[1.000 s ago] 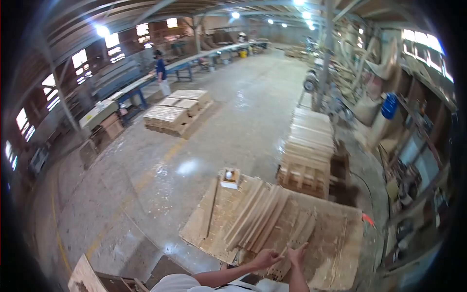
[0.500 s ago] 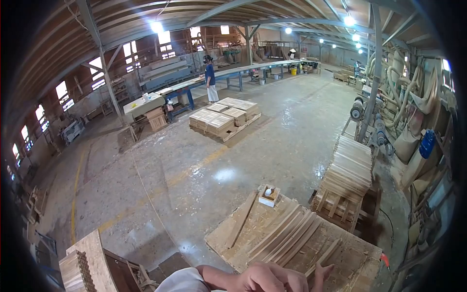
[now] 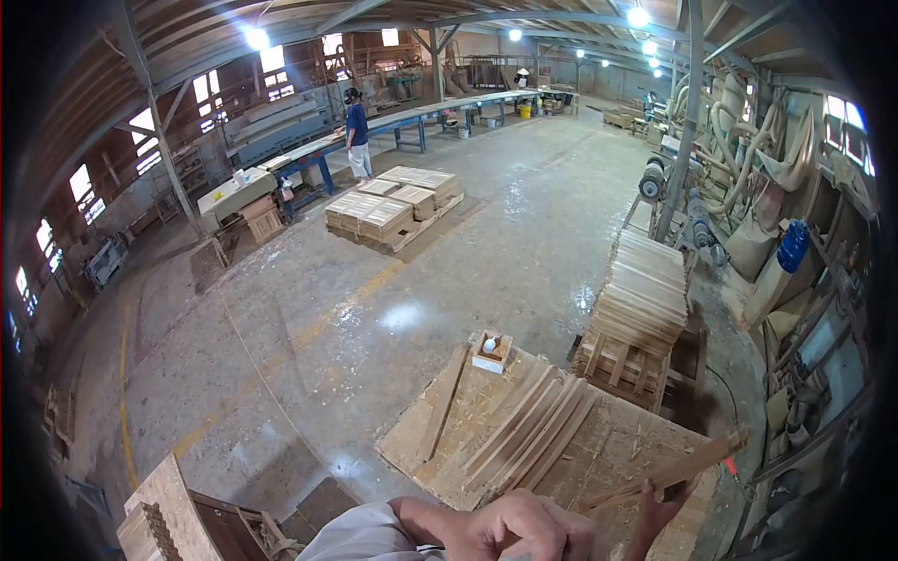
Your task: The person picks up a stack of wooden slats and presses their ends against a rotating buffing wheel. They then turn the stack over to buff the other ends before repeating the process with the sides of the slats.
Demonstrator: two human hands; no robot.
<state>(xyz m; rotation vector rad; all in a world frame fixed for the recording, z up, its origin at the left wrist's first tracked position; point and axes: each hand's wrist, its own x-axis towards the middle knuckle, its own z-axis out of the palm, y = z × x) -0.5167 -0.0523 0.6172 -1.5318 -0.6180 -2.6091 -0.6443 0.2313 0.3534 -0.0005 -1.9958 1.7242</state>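
A thin wooden strip (image 3: 669,472) is held tilted above the near right corner of the board table (image 3: 645,439), its lower end pinched in the fingers of the right hand (image 3: 659,510) at the bottom edge of the view. The left hand (image 3: 524,528) is seen low in the frame, fingers curled loosely, and whether anything is gripped in it cannot be told. More strips (image 3: 528,430) lie fanned on the table near a small wooden box (image 3: 492,351), with a tall stack of slats (image 3: 641,299) just beyond and a person (image 3: 356,134) standing well apart at a long blue bench (image 3: 412,122).
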